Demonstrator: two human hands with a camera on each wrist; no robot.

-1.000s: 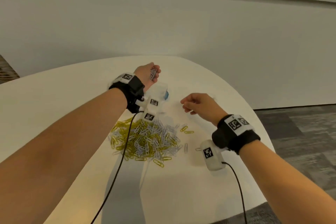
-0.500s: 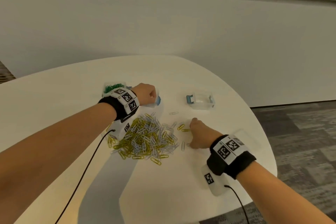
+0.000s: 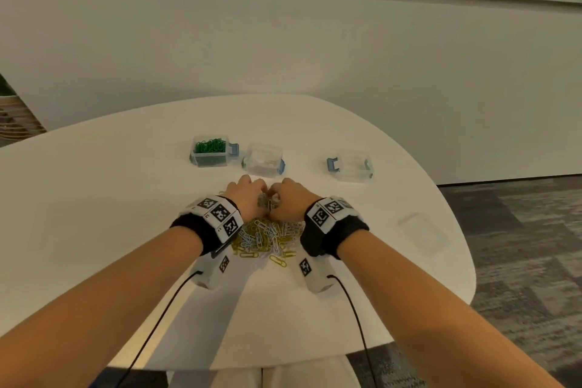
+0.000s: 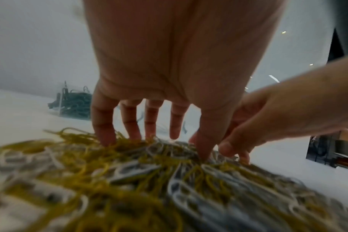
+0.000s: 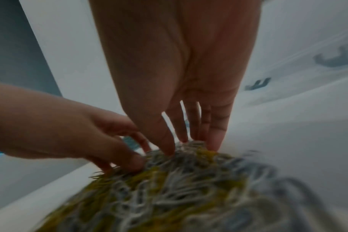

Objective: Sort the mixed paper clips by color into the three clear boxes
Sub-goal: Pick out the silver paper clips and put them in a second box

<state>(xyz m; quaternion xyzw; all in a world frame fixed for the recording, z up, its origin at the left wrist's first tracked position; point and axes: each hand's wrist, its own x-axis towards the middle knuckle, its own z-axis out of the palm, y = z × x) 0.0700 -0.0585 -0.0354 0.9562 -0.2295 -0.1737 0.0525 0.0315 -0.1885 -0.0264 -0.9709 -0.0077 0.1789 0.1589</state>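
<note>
**Paper clips heaped between two hands**

Paper clips, yellow and white mixed, lie in one tangled heap on the white surface, just in front of the person and between both wrists. The left hand and the right hand meet at the far edge of the heap, knuckles almost touching. Between them a small bunch of white clips stands up from the heap.

From the left wrist, the left hand's fingers reach down nearly straight and spread, their tips dug into the clips, with the thumb pressed in beside them; this grip is open. From the right wrist, the right hand's fingers also point down fairly straight, tips at the top of the bunch, thumb set against it. Whether that grip pinches any clip I cannot tell, as the picture is blurred there.

Beyond the hands three clear boxes stand in a row. The left box is full of green clips. The middle box, just beside it, holds a few white ones. The right box stands well apart from those two; what lies inside it I cannot make out. A clear lid lies flat near the right edge of the surface.
</note>
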